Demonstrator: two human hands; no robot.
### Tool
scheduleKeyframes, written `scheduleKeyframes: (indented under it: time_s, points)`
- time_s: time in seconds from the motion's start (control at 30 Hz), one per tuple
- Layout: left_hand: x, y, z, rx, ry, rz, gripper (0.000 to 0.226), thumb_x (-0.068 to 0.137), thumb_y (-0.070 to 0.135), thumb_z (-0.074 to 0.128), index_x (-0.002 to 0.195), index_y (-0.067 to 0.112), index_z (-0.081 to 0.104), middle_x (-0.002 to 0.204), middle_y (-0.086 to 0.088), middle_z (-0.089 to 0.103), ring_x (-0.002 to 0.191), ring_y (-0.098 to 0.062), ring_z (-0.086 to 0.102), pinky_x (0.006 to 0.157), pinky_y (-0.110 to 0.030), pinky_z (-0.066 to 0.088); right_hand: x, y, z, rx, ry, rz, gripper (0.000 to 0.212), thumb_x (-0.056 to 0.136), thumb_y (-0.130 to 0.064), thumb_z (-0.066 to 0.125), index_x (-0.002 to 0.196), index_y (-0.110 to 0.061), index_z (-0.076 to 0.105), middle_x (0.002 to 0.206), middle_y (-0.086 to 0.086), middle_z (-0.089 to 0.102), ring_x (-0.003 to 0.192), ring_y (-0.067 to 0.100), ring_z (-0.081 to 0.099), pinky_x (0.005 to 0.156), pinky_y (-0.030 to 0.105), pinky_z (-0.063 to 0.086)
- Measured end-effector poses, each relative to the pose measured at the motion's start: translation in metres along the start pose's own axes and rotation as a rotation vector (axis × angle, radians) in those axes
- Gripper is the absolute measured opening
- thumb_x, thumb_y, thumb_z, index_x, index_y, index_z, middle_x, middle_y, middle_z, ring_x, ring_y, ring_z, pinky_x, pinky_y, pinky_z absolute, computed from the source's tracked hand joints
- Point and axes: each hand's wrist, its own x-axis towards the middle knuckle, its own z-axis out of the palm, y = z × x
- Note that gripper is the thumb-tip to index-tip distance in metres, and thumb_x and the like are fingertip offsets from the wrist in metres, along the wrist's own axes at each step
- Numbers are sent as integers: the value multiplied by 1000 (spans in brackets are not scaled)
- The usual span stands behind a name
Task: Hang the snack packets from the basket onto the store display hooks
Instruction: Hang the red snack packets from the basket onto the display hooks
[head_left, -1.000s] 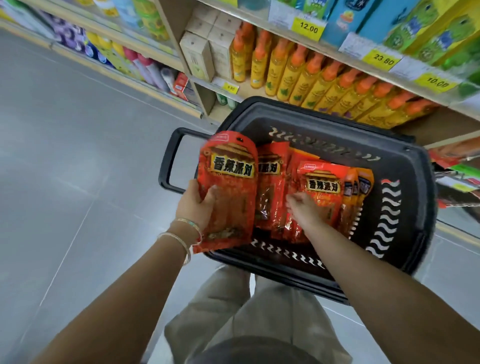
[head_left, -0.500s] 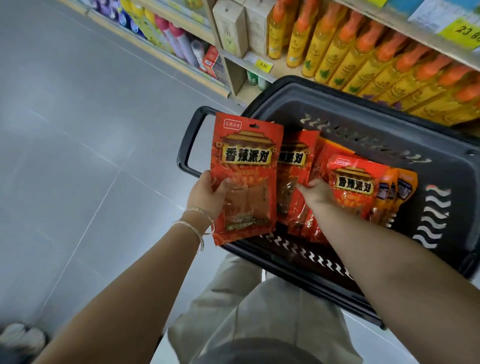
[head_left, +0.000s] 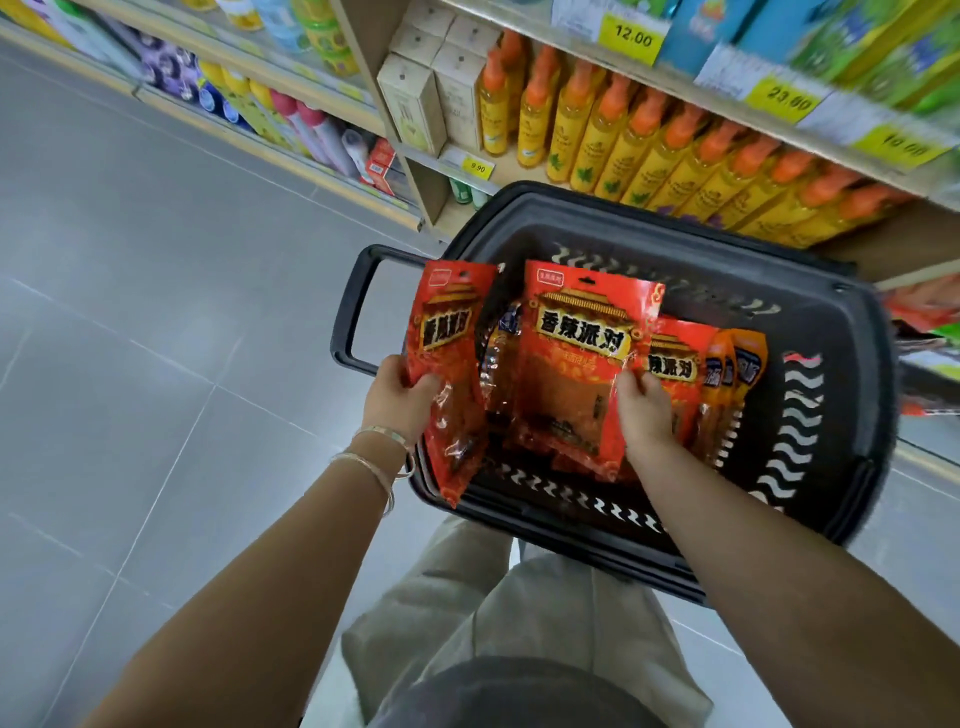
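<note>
The left hand (head_left: 400, 395) grips a red snack packet (head_left: 452, 358) at its lower left edge, the thumb across the clear window and the fingers curled behind. The packet's long axis runs away from the person, its header end beyond the fingertips and its bottom seam below the palm, over the near-left rim of the black basket (head_left: 836, 338). Two thin bangles (head_left: 376, 452) circle that wrist. The basket's loop handle (head_left: 358, 312) sticks out just past the knuckles.

To the right, a second red packet (head_left: 571, 364) faces the camera with its hang-hole end pointing towards the shelves. The right hand (head_left: 641, 410) pinches its right edge about midway, fingers curled on the front. It is raised above the basket's inside, leaning a little left.

Beyond the right fingertips, another red packet (head_left: 675, 358) and several orange packets (head_left: 737, 364) stand on edge inside the basket.

Past the basket's far rim stand cream boxes (head_left: 415, 104), a row of yellow bottles with orange caps (head_left: 649, 150) and yellow price tags (head_left: 631, 37). Grey floor tiles (head_left: 156, 312) stretch left of the left hand.
</note>
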Motion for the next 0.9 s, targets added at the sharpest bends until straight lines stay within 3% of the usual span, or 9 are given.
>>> scheduleKeyframes:
  time_s: [0.07, 0.17, 0.23, 0.3, 0.4, 0.53, 0.7, 0.8, 0.9]
  points:
    - [-6, 10, -3, -89, -32, 8, 25, 79, 11, 62, 101, 17, 51, 87, -2, 61, 78, -22, 60, 67, -29, 51, -8, -3, -13, 184, -5, 64, 9, 81, -24, 59, 89, -22, 58, 76, -4, 59, 73, 22, 57, 64, 27, 39]
    - [-15, 27, -6, -143, -44, 54, 38, 83, 9, 60, 119, 15, 53, 102, -2, 62, 90, -23, 59, 76, -29, 45, -27, -12, -36, 360, 5, 23, 33, 72, -4, 65, 100, -21, 61, 82, -2, 66, 78, 21, 63, 73, 30, 48]
    - [-23, 40, -6, -125, -53, 86, 31, 90, 22, 56, 121, 18, 55, 104, 0, 60, 94, -23, 57, 78, -27, 40, -43, -18, -54, 393, 23, -19, 36, 78, -16, 65, 113, -18, 60, 98, 0, 68, 96, 26, 61, 86, 35, 49]
    - [-33, 53, -2, -141, -112, 139, 33, 93, 36, 53, 122, 20, 57, 106, -1, 60, 97, -21, 57, 84, -28, 42, -65, -23, -75, 310, 55, -70, 50, 83, -42, 64, 126, -18, 56, 120, 0, 61, 114, 23, 55, 101, 39, 42]
    - [-52, 73, 8, -62, -169, 252, 40, 92, 46, 51, 121, 19, 58, 104, 1, 60, 99, -19, 54, 95, -31, 40, -103, -21, -106, 201, 177, -268, 42, 87, -53, 56, 109, -19, 65, 104, -3, 67, 101, 15, 61, 89, 28, 44]
    - [-87, 99, 32, -10, -279, 397, 24, 93, 43, 50, 106, 25, 59, 88, 10, 61, 92, -14, 55, 84, -25, 34, -154, 2, -150, 208, 429, -370, 32, 91, -43, 55, 102, -14, 67, 94, 3, 66, 87, 15, 59, 74, 24, 39]
    - [-150, 117, 76, 87, -442, 603, 13, 92, 47, 49, 92, 39, 58, 82, 30, 54, 70, 16, 50, 65, -7, 32, -203, 59, -202, 381, 568, -332, 13, 90, -40, 58, 85, -30, 63, 84, -9, 67, 77, 3, 63, 67, 17, 44]
    - [-190, 115, 110, 89, -460, 692, 12, 92, 47, 49, 89, 39, 58, 84, 29, 55, 75, 15, 49, 71, -15, 36, -222, 107, -236, 481, 639, -304, 15, 90, -38, 59, 78, -32, 64, 69, -19, 66, 62, -7, 63, 53, 7, 46]
    - [-230, 100, 152, 86, -493, 724, 20, 93, 45, 49, 102, 31, 60, 95, 16, 61, 90, -5, 55, 85, -26, 37, -233, 162, -270, 492, 694, -263, 10, 92, -35, 57, 89, -30, 65, 84, -13, 68, 80, 5, 65, 69, 20, 51]
